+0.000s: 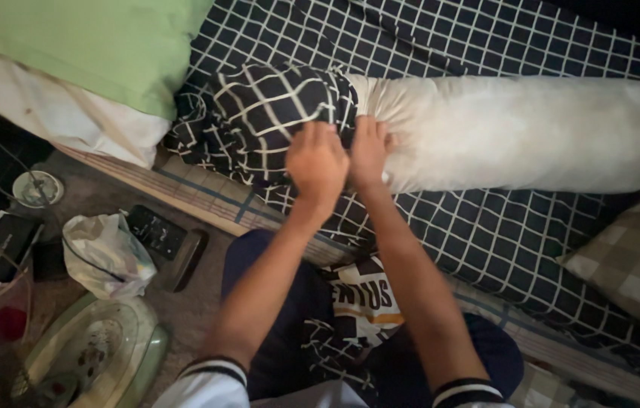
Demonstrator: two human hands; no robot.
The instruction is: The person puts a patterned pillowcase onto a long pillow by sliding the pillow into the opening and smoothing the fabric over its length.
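Observation:
A long white bolster pillow (516, 132) lies across a bed covered by a dark checked sheet (486, 234). Its left end sits inside a bunched dark checked pillowcase (259, 113). My left hand (317, 159) grips the edge of the pillowcase, fingers curled into the cloth. Right beside it, my right hand (369, 147) grips the case's edge where it meets the white pillow. Both forearms reach forward from my lap.
A green pillow (86, 45) over a white one lies at the top left. A beige checked cushion (637, 264) sits at the right. On the floor to the left are a white plastic bag (104, 253), a remote (155, 230), a phone box (3, 245) and a pale green fan base (93, 355).

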